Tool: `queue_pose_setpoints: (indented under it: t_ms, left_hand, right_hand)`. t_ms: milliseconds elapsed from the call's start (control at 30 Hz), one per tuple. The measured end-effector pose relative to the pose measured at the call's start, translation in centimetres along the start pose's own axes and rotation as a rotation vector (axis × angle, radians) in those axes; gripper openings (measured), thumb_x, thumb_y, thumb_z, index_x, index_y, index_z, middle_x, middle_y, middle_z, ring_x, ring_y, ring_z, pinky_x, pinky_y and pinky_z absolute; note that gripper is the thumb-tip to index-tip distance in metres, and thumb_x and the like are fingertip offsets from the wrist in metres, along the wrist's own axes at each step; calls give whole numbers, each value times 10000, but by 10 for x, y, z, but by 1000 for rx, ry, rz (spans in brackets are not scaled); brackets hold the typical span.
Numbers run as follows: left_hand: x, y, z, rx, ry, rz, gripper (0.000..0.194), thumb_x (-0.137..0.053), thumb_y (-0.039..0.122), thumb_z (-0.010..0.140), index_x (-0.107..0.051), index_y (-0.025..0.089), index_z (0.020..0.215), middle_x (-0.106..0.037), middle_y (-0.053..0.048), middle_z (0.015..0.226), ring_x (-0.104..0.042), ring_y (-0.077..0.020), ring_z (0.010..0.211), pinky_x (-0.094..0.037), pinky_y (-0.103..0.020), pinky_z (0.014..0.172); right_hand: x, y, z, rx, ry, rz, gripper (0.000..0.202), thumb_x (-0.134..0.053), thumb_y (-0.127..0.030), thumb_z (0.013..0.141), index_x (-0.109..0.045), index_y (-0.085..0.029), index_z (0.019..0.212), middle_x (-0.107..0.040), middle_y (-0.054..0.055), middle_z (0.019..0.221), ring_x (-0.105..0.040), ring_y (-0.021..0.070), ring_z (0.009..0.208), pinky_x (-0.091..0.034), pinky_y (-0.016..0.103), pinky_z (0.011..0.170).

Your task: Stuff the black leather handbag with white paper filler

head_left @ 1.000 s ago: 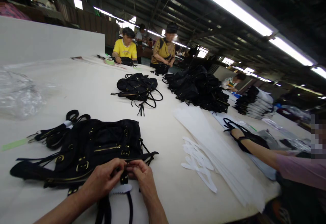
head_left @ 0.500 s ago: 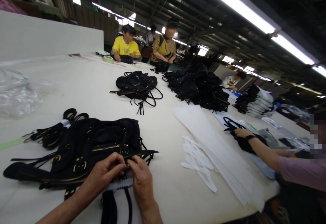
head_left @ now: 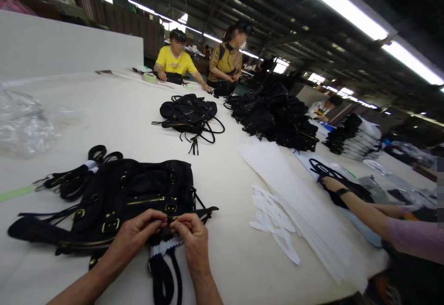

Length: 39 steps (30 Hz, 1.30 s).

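Note:
A black handbag [head_left: 138, 180] with brass buckles and zips lies on its side in front of me. My left hand [head_left: 140, 235] is closed in a pinch at its near right edge, by the end of a zip. Beside it, my right hand [head_left: 194, 240] pinches the same edge, fingertips close to those of the left. The small part between the fingers is dark and mostly hidden. Below the hands hang black handles [head_left: 163, 277] with a white paper wrap [head_left: 162, 248] around them. A bundled black strap [head_left: 72, 182] lies at the bag's far left.
Another black bag [head_left: 189, 113] lies ahead, with a heap of bags [head_left: 274, 115] beyond it. White paper sheets [head_left: 294, 203] and cut white strips [head_left: 272, 222] lie to the right. Clear plastic [head_left: 24, 125] sits at left. A co-worker's arm [head_left: 364, 212] works at right; two people stand across the table.
My fingertips have shifted slightly along the bag's edge, and the wrapped handles below show more. Across the table, the person in yellow has stretched an arm out to the right.

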<state>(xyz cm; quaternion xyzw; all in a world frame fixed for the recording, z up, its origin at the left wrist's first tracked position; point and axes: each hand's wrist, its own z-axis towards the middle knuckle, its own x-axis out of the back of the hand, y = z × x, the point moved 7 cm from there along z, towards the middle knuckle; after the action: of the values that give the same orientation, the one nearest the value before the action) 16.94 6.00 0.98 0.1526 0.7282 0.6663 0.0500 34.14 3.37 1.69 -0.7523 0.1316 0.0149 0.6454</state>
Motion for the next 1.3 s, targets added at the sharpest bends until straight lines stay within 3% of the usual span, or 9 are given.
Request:
queue_pose_setpoints:
  t_ms: [200,433,567,800,1000,1300]
  left_hand:
    - [-2,16,1,-194,-77,136,231,-546,348,904,-748,293,1000,-720,-12,1035,-675,-184,996,-560,-275,906]
    - [-3,2,5,-38,-78,140,329,-565,411,905,-636,326,1216,-729,26,1012,-686,-167,963,-542,-262,899]
    - [-6,-2,5,25,-92,43,272,-595,455,880,-630,245,1048,-737,-1,937,-703,-193,906,-555,-280,828]
    - [-8,10,3,-21,-101,173,201,-576,425,887,-642,234,879,-685,23,825,-636,-155,789,-488,-239,725]
    - [-8,9,3,-145,-102,242,171,-535,365,913,-662,250,900,-656,21,917,-616,-151,889,-455,-238,822]
    - [-9,1,1,-74,-106,143,171,-555,379,910,-656,265,986,-684,35,950,-641,-151,913,-471,-229,846]
  right_hand:
    - [1,-4,-2,15,-2,-41,194,-774,-356,726,-764,-199,840,-745,42,798,-664,188,702,-546,325,701]
    - [5,8,-3,-41,2,11,293,-799,-357,709,-741,-194,946,-742,38,815,-665,189,749,-536,337,756]
    - [7,8,-3,-40,14,-66,218,-792,-352,711,-755,-198,861,-749,41,815,-668,205,770,-528,343,776]
    - [8,5,-3,14,10,-171,137,-769,-319,735,-771,-216,826,-746,27,820,-655,210,800,-519,324,776]
    - [5,-4,-5,103,-2,-246,134,-731,-299,778,-775,-230,884,-745,21,880,-660,204,860,-521,305,812]
    - [-1,-20,-12,307,-39,-395,138,-659,-228,861,-765,-272,937,-723,12,951,-667,168,907,-519,271,834]
